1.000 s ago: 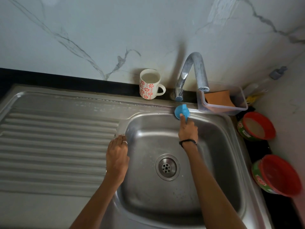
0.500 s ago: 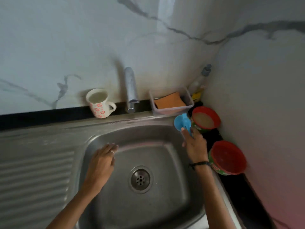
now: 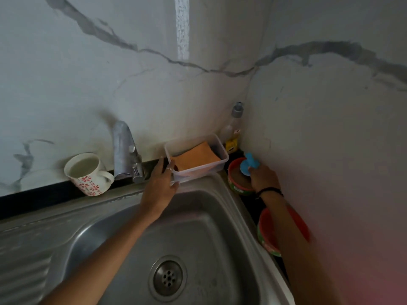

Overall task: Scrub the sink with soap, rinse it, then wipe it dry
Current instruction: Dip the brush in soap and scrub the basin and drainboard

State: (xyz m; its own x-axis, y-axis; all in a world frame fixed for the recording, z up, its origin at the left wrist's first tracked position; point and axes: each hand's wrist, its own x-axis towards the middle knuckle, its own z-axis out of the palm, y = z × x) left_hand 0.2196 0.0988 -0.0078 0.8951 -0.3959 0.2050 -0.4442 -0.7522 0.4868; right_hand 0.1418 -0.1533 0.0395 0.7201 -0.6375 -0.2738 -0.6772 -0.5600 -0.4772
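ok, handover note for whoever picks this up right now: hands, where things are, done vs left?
Right hand holds the blue scrubber over the open red tub at the sink's right edge; what is in the tub is unclear.
Left hand, fingers straight, touches the clear container with the orange sponge behind the basin.
Sink shows no suds; tap is not running.
Done: nothing visible in the basin.
Left: scrub with soap, rinse, wipe dry.
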